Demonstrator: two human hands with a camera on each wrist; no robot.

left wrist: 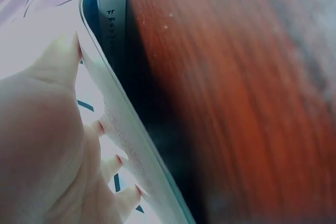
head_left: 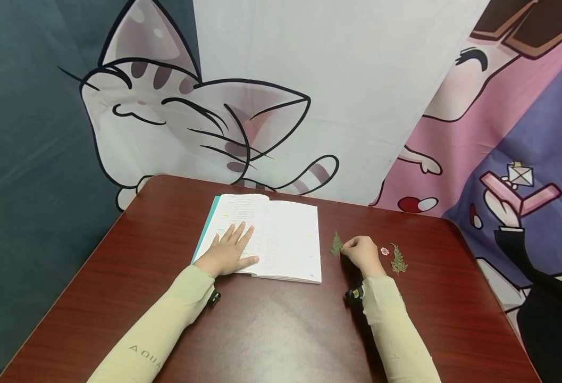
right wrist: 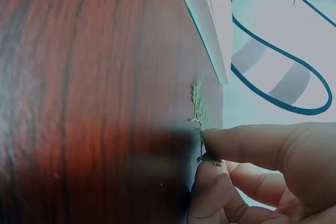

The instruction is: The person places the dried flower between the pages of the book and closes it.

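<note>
At left, a left hand [head_left: 228, 252] rests palm down, fingers spread, on the left page of an open book [head_left: 292, 244] on a reddish-brown worktop [head_left: 271, 330]. Just right of the book is a feathery green leaf [head_left: 336, 243], its near end pinched between thumb and finger of the right hand [head_left: 363, 255]. The leaf looks thin, dry and very light, likely brittle; a gentle hold at the stem would probably spare its fine fronds. Farther right, near each other, lie a small pink-and-white flower [head_left: 385, 251] and a second green sprig [head_left: 397, 259], probably just as fragile.
</note>
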